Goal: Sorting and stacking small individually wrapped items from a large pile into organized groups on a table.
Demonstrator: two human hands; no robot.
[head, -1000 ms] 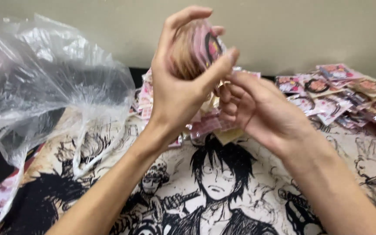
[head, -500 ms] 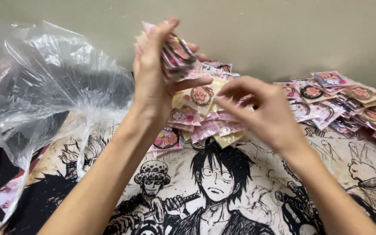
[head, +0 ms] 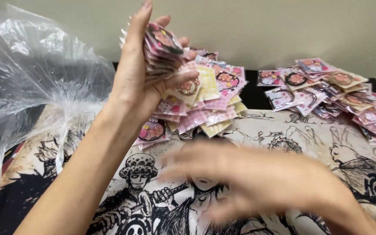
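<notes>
A stack of small flat packets [head: 162, 50] is held up high in the left hand [head: 140, 82], with the fingers bent around it and the thumb pressed against the front. The packets are square and see-through, mostly pink, with round cartoon pictures inside. Just behind and below the stack, a pile of the same packets [head: 209, 102] is seen lying on the cloth, in pink, pale yellow and checked patterns. A second pile of packets [head: 327, 93] is spread out well apart on the right, near the wall. A big clear plastic bag [head: 35, 87] is bunched up on the left side. Everything is laid on a cloth [head: 283, 139] with black and white cartoon drawings of people, one in a spotted hat. A plain pale wall [head: 283, 30] is seen behind it all. The right hand [head: 240, 178] is held low over the cloth with its fingers spread, but it is very blurred, so it cannot be told whether anything is in it. Half a second ago the right hand was up beside the pile of packets; now it has been brought down and nearer to the camera. The left hand has been kept raised with its stack.
</notes>
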